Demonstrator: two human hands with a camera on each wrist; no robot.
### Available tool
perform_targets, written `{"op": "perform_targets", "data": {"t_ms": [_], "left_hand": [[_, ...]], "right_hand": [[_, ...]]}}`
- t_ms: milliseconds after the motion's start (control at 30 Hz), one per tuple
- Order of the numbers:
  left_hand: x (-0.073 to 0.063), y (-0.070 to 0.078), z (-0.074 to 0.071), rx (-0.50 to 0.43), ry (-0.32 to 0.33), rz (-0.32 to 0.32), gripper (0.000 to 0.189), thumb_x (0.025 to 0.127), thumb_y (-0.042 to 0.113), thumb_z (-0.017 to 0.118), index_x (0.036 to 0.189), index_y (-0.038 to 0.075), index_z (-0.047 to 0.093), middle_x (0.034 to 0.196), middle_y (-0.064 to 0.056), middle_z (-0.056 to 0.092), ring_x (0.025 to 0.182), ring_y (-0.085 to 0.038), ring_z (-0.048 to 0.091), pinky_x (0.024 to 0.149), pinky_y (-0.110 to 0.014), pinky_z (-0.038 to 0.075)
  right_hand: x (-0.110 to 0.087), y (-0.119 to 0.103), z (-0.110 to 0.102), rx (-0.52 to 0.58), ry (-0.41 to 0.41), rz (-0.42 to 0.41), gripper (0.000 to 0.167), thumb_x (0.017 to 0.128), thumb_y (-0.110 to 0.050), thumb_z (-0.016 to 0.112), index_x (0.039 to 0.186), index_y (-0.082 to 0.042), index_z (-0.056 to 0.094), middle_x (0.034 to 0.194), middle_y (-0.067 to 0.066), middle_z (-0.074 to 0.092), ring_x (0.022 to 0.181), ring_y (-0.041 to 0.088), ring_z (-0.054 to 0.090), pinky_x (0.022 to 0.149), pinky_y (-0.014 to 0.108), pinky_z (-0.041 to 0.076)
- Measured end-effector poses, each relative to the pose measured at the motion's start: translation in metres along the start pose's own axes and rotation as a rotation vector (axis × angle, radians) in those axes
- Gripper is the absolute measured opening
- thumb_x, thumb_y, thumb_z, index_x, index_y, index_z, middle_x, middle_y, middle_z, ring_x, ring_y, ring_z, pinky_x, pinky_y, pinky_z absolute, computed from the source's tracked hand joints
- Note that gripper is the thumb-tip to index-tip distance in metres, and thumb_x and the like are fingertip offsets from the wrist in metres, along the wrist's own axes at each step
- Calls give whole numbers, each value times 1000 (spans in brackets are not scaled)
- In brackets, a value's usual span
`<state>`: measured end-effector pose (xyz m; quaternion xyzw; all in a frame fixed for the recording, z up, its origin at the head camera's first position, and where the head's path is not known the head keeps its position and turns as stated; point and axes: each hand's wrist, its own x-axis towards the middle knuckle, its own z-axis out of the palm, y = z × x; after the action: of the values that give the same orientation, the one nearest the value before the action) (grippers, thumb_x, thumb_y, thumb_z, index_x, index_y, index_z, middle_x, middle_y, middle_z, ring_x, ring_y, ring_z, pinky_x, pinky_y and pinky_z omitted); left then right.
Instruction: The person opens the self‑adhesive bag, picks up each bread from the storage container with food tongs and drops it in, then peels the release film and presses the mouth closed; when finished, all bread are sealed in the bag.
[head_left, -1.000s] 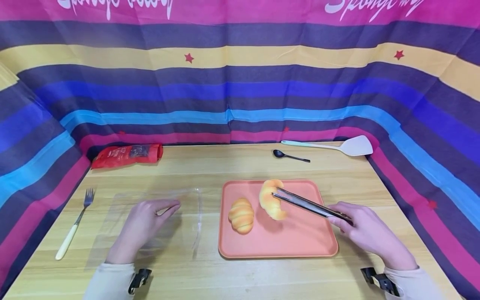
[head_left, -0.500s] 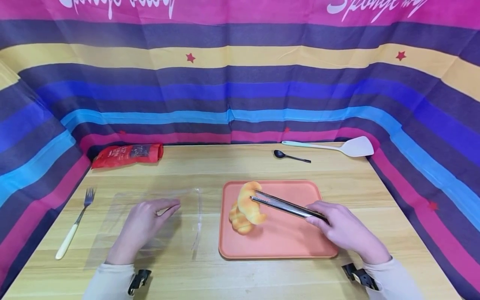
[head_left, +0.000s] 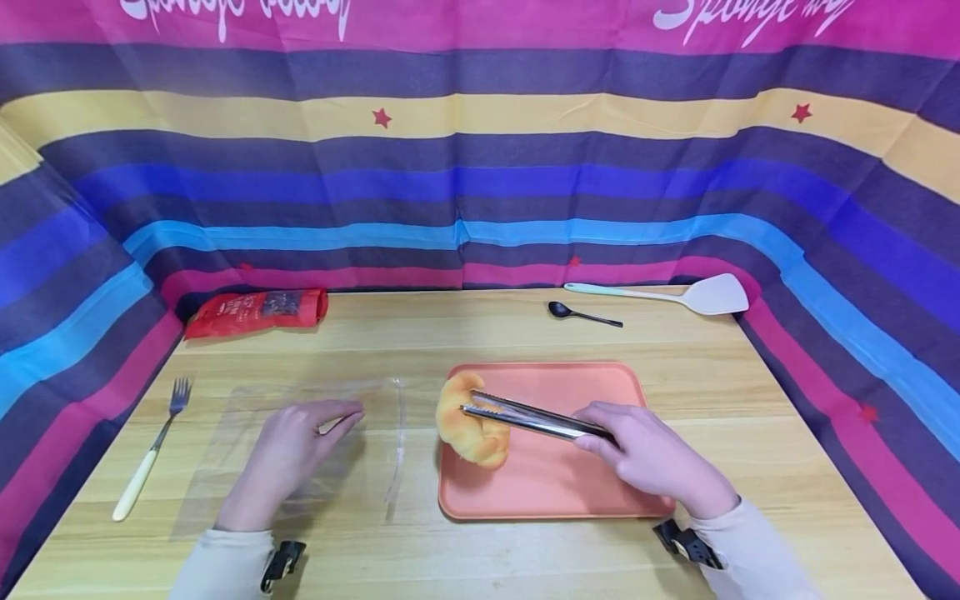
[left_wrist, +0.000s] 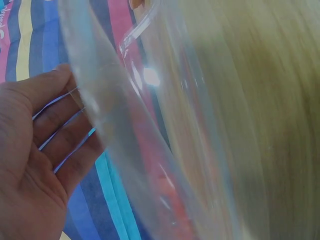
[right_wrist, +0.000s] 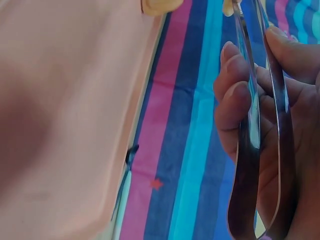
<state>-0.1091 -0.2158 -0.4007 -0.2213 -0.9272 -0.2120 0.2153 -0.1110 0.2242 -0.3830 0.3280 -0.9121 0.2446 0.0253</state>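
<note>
My left hand (head_left: 288,446) pinches the edge of a clear plastic bag (left_wrist: 127,145) between thumb and fingertips; in the left wrist view the bag's film hangs raised from it. Metal tongs (head_left: 543,419) are gripped in my right hand (head_left: 652,450), fingers on one arm and thumb on the other. At their tips they hold a curved bread roll (head_left: 455,414) above the tray's left edge. Behind and below it, partly hidden, a second ridged bread roll (head_left: 492,446) lies on the pink tray (head_left: 570,487).
A fork (head_left: 153,450) with a pale handle lies to the left of the bag. At the back are a red packet (head_left: 255,312), a small black spoon (head_left: 581,313) and a white spatula (head_left: 712,295). Striped cloth (head_left: 450,192) walls the table on three sides.
My right hand has carried the tongs and the curved bread roll leftward, from over the tray's middle, across the other roll, to its left edge. My left hand stays nearly still.
</note>
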Motion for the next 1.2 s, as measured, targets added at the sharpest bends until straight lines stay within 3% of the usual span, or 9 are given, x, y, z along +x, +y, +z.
{"op": "perform_targets", "data": {"t_ms": [367, 833, 1200], "left_hand": [[1, 2, -3, 21, -1, 11, 18, 80, 8, 80, 98, 10, 79, 93, -5, 75, 83, -26, 72, 69, -47, 58], [0, 2, -2, 30, 24, 41, 20, 78, 9, 82, 97, 12, 79, 93, -4, 75, 82, -24, 72, 66, -46, 58], [0, 2, 0, 31, 56, 57, 21, 77, 9, 82, 98, 10, 79, 94, -5, 75, 81, -26, 72, 63, -46, 58]], "right_hand": [[17, -13, 12, -17, -24, -28, 26, 99, -35, 61, 113, -14, 68, 100, -12, 65, 87, 5, 61, 77, 34, 54], [35, -31, 27, -3, -89, -55, 20, 99, -31, 61, 109, -15, 66, 84, -14, 52, 67, 4, 49, 59, 22, 45], [50, -41, 38, -2, -108, -64, 16, 97, -28, 64, 106, -15, 68, 82, -15, 52, 66, 5, 50, 59, 22, 46]]}}
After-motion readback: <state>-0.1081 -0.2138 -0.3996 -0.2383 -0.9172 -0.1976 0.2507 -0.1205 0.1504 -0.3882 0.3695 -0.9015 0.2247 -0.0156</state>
